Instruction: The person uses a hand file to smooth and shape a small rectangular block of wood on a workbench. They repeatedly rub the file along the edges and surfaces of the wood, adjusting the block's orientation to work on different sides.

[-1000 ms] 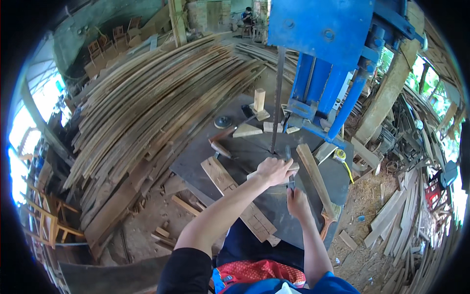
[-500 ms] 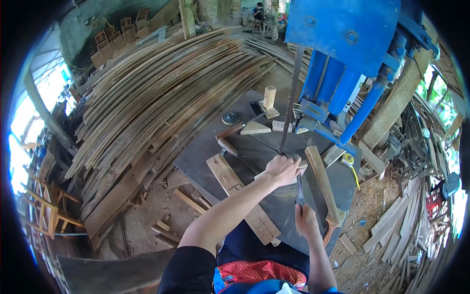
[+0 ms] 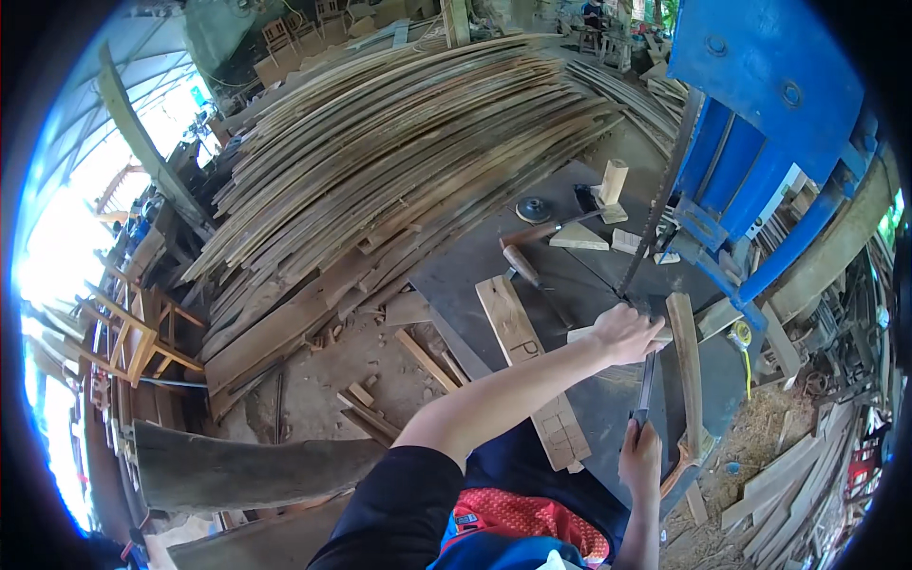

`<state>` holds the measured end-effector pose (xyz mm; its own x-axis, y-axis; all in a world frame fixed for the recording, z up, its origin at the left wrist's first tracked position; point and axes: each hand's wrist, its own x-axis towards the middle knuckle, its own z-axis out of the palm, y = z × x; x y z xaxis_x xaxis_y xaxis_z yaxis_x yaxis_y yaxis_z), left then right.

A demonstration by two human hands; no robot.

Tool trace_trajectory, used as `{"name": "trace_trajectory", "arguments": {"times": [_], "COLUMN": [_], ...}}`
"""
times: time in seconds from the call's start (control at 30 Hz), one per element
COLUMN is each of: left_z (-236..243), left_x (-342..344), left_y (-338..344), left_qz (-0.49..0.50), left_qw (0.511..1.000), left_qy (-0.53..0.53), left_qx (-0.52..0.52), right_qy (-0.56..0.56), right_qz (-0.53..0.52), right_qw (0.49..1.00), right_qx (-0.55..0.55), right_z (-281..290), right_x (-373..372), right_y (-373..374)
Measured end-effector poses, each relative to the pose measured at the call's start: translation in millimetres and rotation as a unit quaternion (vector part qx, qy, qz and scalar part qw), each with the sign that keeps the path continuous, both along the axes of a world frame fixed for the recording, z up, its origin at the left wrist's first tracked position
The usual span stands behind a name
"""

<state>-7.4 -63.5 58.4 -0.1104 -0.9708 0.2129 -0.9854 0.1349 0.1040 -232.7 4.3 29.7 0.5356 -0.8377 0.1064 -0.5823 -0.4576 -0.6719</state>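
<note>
My left hand [image 3: 629,332] is curled over a pale wooden piece [image 3: 579,335] on the dark metal table [image 3: 458,287], just in front of the upright saw blade [image 3: 653,206]. My right hand [image 3: 639,461] grips the handle of a long, narrow metal tool [image 3: 646,385], whose far end reaches under my left fingers. A board with markings [image 3: 513,321] lies left of my hands, and a long wooden piece with a shaped end [image 3: 683,342] lies to the right. A wooden-handled tool [image 3: 518,261] and a yellow tape measure [image 3: 741,334] also lie on the table.
The blue machine body [image 3: 760,66] overhangs the table's back right. Stacked planks [image 3: 399,142] fill the back left, beside wooden chairs [image 3: 147,332]. A dark slab [image 3: 256,465] is at lower left, scrap boards [image 3: 788,475] at right. A distant person [image 3: 594,19] is at the back.
My right hand has drawn back toward me with the metal tool, while my left hand stays at the wooden piece. The view has turned left, shifting the scene rightward.
</note>
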Motion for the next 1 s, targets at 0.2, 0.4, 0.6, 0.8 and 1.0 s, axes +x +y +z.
{"name": "trace_trajectory", "arguments": {"times": [0.2,0.4,0.6,0.8,1.0], "left_z": [4,28,23,14,11], "left_x": [-10,-7,-27,-10,-22], "left_y": [15,-4,9,-5,-6], "left_qz": [-0.021,0.044,-0.004,0.077,0.024], "left_qw": [0.999,0.995,0.995,0.995,0.997], "left_qy": [0.005,0.039,0.013,-0.015,-0.067], "left_qx": [0.03,0.077,0.101,0.054,0.021], "right_qy": [0.01,0.004,-0.036,0.04,-0.034], "right_qz": [-0.011,-0.018,-0.004,-0.057,-0.053], "right_qw": [1.0,1.0,0.999,0.993,0.998], "right_qx": [0.027,0.017,-0.016,0.095,0.009], "right_z": [-24,-6,-29,1,-23], "right_x": [35,3,28,5,26], "right_y": [-64,-7,-72,13,-53]}}
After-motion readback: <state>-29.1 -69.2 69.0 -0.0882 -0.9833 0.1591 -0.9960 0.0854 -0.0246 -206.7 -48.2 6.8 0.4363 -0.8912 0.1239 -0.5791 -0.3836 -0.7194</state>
